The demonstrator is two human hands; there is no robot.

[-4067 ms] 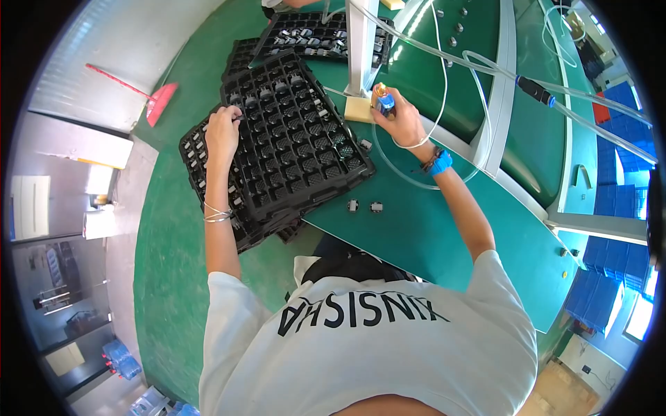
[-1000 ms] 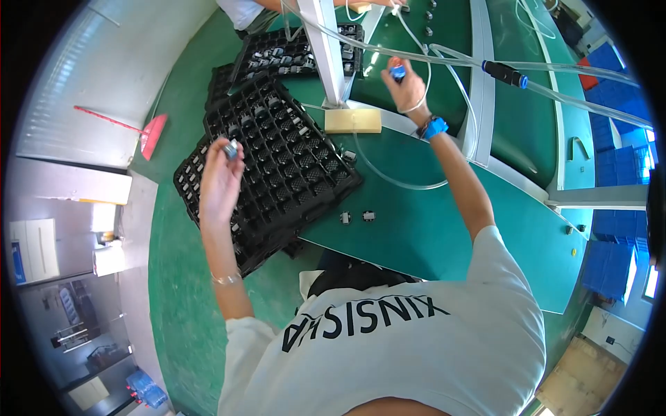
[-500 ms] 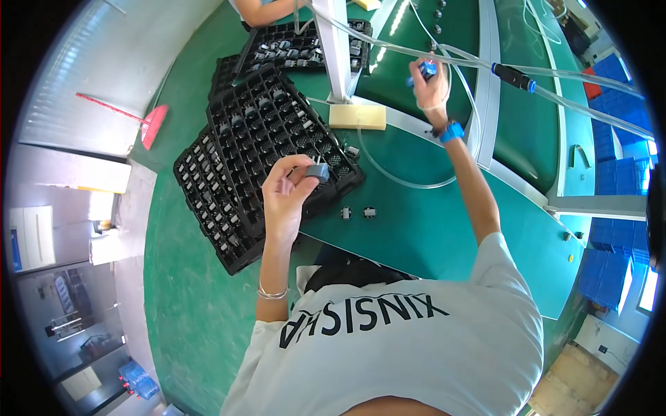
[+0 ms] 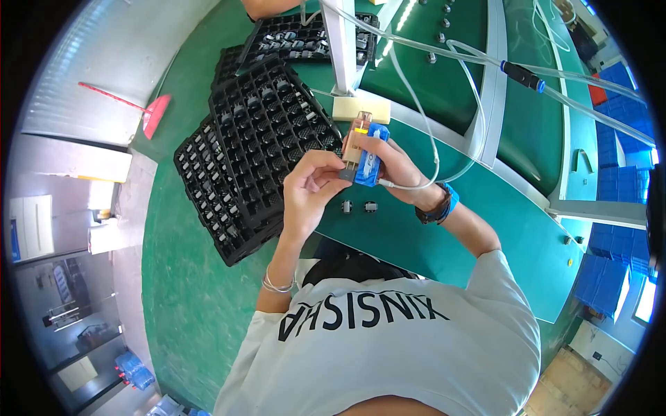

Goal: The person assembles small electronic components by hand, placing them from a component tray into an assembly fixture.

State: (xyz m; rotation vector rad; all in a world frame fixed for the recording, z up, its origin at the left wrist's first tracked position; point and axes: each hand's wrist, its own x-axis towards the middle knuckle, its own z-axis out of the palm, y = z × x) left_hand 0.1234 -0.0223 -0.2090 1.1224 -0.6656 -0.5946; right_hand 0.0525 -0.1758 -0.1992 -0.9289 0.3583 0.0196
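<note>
Both hands now meet over the counter (image 4: 485, 229): the left hand (image 4: 309, 191) has come off the black tray (image 4: 267, 132) and pinches a small grey part (image 4: 345, 173) against the blue tool (image 4: 368, 163), which the right hand (image 4: 399, 163) grips. Two loose parts (image 4: 357, 206) lie just below. The part looks to be going into the tool.

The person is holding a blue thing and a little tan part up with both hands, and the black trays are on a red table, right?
Not quite: the table is green, not red, as the head view shows. Both hands, left and right, do hold the blue thing and tan part, with the black trays beside them.
</note>
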